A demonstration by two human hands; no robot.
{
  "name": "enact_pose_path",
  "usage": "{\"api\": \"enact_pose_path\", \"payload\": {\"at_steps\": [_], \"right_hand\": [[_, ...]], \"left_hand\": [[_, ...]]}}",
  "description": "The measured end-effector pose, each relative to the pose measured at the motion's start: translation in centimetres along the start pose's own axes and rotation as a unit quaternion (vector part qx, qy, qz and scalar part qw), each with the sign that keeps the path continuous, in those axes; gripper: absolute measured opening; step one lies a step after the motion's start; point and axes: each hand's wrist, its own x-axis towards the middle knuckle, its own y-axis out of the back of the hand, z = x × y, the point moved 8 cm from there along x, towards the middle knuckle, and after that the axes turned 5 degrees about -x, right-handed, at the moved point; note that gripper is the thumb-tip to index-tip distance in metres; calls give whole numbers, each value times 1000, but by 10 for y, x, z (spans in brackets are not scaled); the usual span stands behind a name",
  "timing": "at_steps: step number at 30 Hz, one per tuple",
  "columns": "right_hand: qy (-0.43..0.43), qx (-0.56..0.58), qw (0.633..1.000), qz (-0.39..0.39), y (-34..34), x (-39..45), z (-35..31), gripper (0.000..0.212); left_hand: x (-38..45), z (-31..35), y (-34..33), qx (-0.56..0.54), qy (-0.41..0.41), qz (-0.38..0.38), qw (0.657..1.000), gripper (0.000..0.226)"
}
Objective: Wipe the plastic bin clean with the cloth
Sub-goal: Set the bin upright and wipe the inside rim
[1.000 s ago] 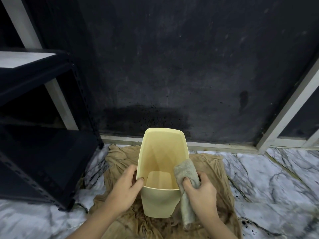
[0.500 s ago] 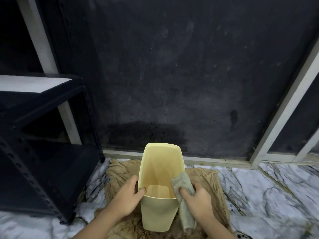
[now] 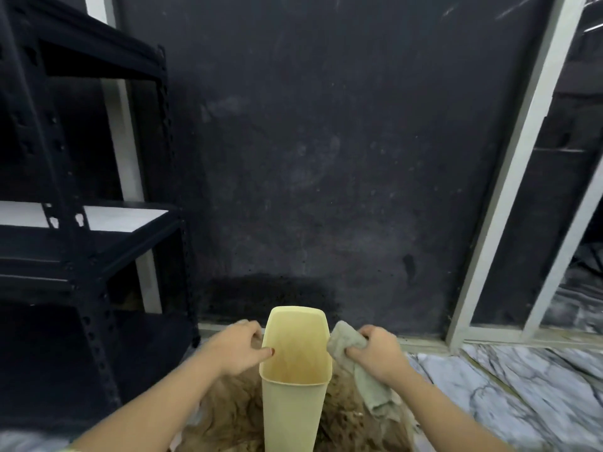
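Note:
A tall pale-yellow plastic bin [image 3: 293, 409] stands upright low in the middle of the view, its mouth open toward me. My left hand [image 3: 239, 349] grips the bin's left rim, with the thumb hooked inside. My right hand [image 3: 375, 352] is closed on a grey cloth [image 3: 375, 391] and presses its bunched top against the outside of the bin's right wall near the rim. The rest of the cloth hangs down below my wrist.
A crumpled brown sheet [image 3: 228, 419] lies under the bin on the marble floor [image 3: 489, 386]. A black metal shelf rack [image 3: 81, 256] stands close on the left. A dark wall panel [image 3: 326, 158] with white frame bars [image 3: 509, 177] is right behind the bin.
The view has tilted upward, so the bin sits lower in frame. My right hand has moved the cloth from over the near right rim to the outside of the right wall, farther back.

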Motion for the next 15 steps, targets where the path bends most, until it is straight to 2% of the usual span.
{"api": "enact_pose_path", "payload": {"at_steps": [6,9,15], "right_hand": [[38,-86,995,-26,36,-29,-28,13],[43,-100,994,-33,46,-41,-36,18],[48,-124,990,-36,60,-54,-43,10]], "left_hand": [[-37,28,35,72,-7,-33,997,68],[-53,44,43,94,-25,-34,995,70],[-71,60,42,120,-38,-51,991,73]]}}
